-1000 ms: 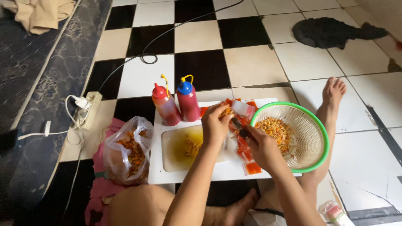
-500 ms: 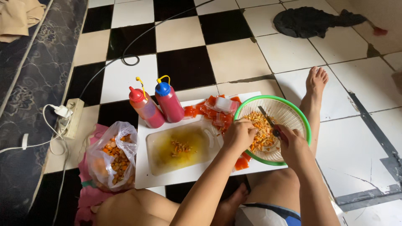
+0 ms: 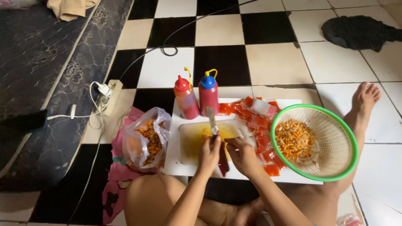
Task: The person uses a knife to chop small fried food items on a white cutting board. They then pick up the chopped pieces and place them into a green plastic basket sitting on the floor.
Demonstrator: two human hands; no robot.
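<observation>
Knife (image 3: 212, 120) in left hand (image 3: 208, 153), handle hidden

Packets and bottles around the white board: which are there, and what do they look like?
Small packets: heaped on the board's far right side, flat, red and orange.
Two squeeze bottles: board's far edge, dark red, one red cap, one blue.
Plastic bag: left of the board, clear, holding orange snacks.

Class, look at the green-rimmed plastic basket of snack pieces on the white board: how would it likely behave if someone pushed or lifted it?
The green-rimmed basket looks like thin mesh plastic, so probably light and slightly flexible. Its round bowl shape, overhanging the white board, suggests it may rock or tip if pushed. The snack pieces only partly fill it, so they would likely shift.
</observation>
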